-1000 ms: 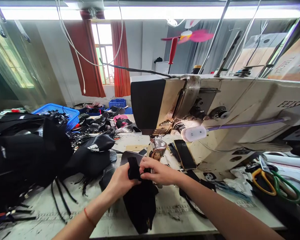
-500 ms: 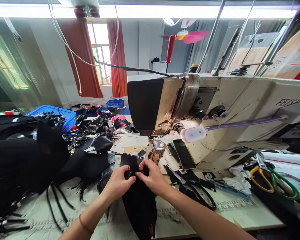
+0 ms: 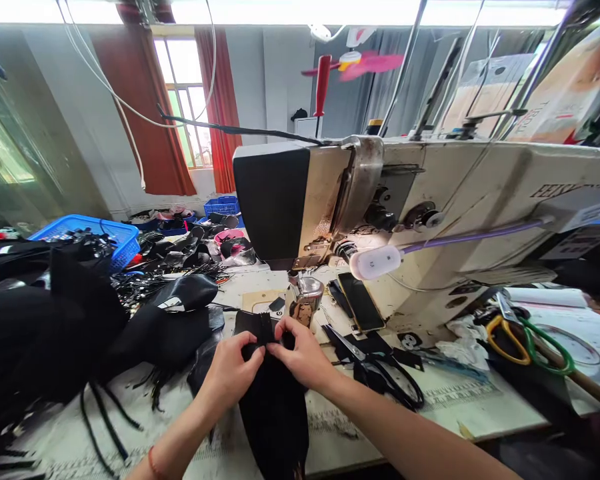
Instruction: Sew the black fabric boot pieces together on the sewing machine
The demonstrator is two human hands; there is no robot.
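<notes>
Both hands pinch a black fabric piece [image 3: 273,413] in front of the sewing machine's presser foot [image 3: 305,293]. My left hand [image 3: 233,367] is closed on its left side, thumb and forefinger pressed together. From the right, my right hand [image 3: 303,353] grips the same piece, the two thumbs almost touching. A dark ridged strip, perhaps a zipper, shows at the top between the hands. The long tapering end of the fabric hangs toward the table's front edge. Just right of my right hand lie black-handled scissors [image 3: 375,367].
The sewing machine [image 3: 420,180] fills the right, with a small lamp [image 3: 377,262] under its arm. A phone [image 3: 361,303] lies beside its base. Yellow- and green-handled scissors [image 3: 510,337] lie far right. Black pieces [image 3: 75,320] pile up at left, before a blue basket [image 3: 125,243].
The top of the black fabric has turned in my fingers, so the ridged strip now shows between them. The view has shifted slightly right. Both hands keep their pinch.
</notes>
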